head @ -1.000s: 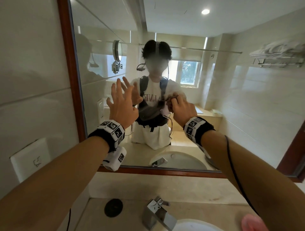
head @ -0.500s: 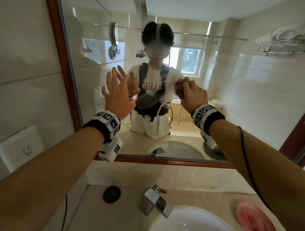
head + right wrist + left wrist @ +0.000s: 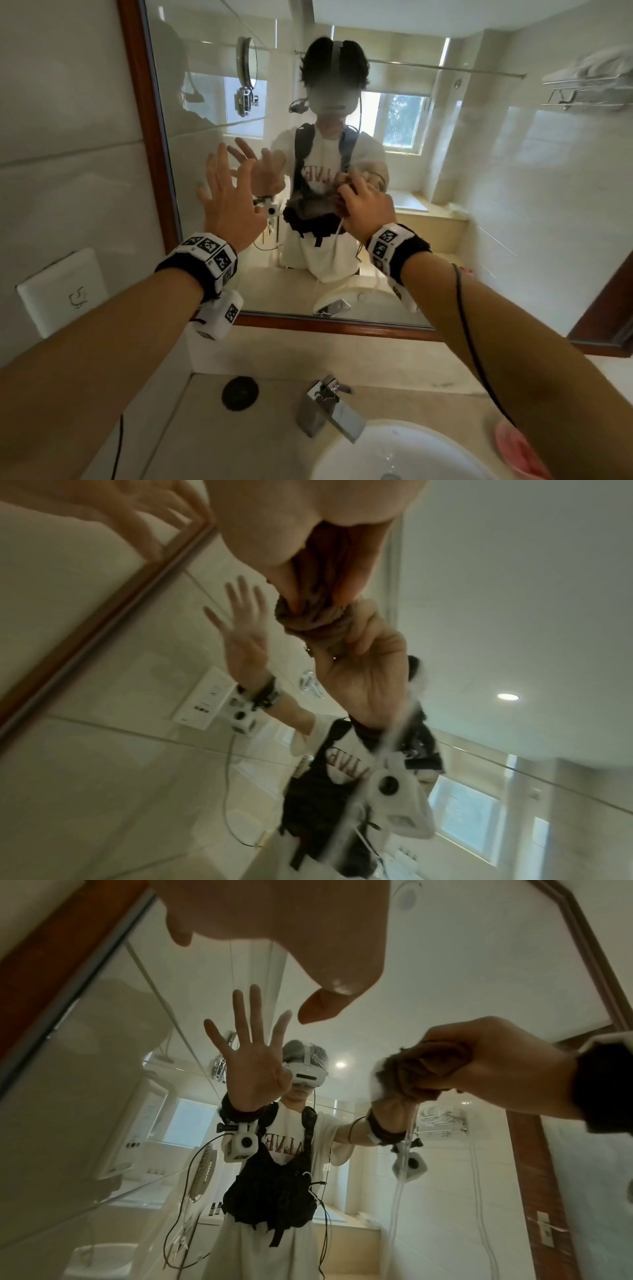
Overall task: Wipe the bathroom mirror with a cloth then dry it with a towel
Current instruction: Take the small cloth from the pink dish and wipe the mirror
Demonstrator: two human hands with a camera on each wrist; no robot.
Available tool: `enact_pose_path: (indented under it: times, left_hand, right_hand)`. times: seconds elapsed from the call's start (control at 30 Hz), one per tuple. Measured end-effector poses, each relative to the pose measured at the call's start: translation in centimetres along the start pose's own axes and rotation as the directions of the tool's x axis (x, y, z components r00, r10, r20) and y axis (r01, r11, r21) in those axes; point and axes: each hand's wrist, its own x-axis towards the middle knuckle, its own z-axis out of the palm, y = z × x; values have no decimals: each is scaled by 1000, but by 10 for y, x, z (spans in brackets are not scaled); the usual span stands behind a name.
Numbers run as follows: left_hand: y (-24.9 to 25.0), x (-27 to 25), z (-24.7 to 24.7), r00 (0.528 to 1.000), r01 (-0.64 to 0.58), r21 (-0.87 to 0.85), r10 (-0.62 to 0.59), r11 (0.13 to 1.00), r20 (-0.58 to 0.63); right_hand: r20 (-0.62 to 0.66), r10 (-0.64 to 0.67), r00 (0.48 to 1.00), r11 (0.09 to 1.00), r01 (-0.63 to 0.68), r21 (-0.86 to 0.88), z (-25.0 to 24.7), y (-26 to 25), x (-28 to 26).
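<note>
At the bathroom mirror (image 3: 479,205), head view: the right hand (image 3: 368,209) is held against the glass with its fingers curled round a bunched brown cloth (image 3: 344,197), most of which is hidden behind the hand. The left hand (image 3: 229,202) is raised beside it, fingers spread and straight, holding nothing; whether its fingertips touch the glass cannot be told. Below are the faucet (image 3: 329,414), the sink (image 3: 394,452) and a pink dish (image 3: 517,448). A towel appears only as a reflection on a wall rack, upper right of the glass. Judgement: the wiping step is in hand; drying has not begun.

Left wrist view: the cloth (image 3: 407,1069) is wadded in the right hand (image 3: 496,1064), its front face meeting its own reflection, so it appears pressed to the mirror (image 3: 479,974). The left hand (image 3: 308,928) is open above, thumb and fingers apart.

Right wrist view: the picture is blurred. The cloth (image 3: 318,588) protrudes past the curled fingers (image 3: 363,569) and touches the glass, the grip closed tightly round it.

Judgement: the next move calls for sweeping the cloth across unwiped areas under steady pressure, covering the upper and right-hand parts, before changing to a towel.
</note>
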Motion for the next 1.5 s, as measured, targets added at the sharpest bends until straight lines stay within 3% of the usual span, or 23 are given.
enact_pose_path:
  times: [0.17, 0.3, 0.37, 0.5, 0.63, 0.7, 0.93, 1.23, 1.37, 1.5]
  left_hand:
    - [20, -2, 10, 999, -28, -18, 28, 999, 16]
    - [22, -4, 14, 999, -30, -17, 30, 999, 19]
    - [14, -6, 14, 999, -28, -23, 28, 999, 16]
    - [-8, -10, 9, 1000, -19, -18, 19, 1000, -1]
    - [-27, -10, 6, 1000, 2, -21, -2, 1000, -22]
    - [-33, -10, 4, 1000, -6, -12, 6, 1000, -30]
    - [-22, -11, 13, 1000, 2, -16, -2, 1000, 5]
    - [22, -12, 24, 997, -59, -64, 62, 996, 43]
    - [20, -15, 20, 998, -58, -62, 60, 996, 36]
    - [6, -19, 13, 999, -29, -48, 31, 998, 35]
  right_hand:
    - [-18, 259, 966, 966, -259, 15, -24, 70, -24]
    - [-62, 346, 936, 937, -342, 72, -19, 68, -26]
    - [-50, 316, 947, 946, -311, 92, -10, 53, -21]
    - [-36, 114, 993, 991, -111, 79, 18, -1, -9]
    - [41, -55, 998, 998, 54, 24, 42, -73, 1]
    - [74, -79, 994, 996, 76, 46, 49, -92, 4]
    - [92, -58, 994, 998, 55, 34, 35, -58, -2]
    - [52, 240, 969, 971, -240, -15, 0, 56, -38]
    - [56, 282, 958, 959, -283, -1, -1, 52, -39]
    - [78, 199, 977, 978, -203, 56, 15, 14, -25]
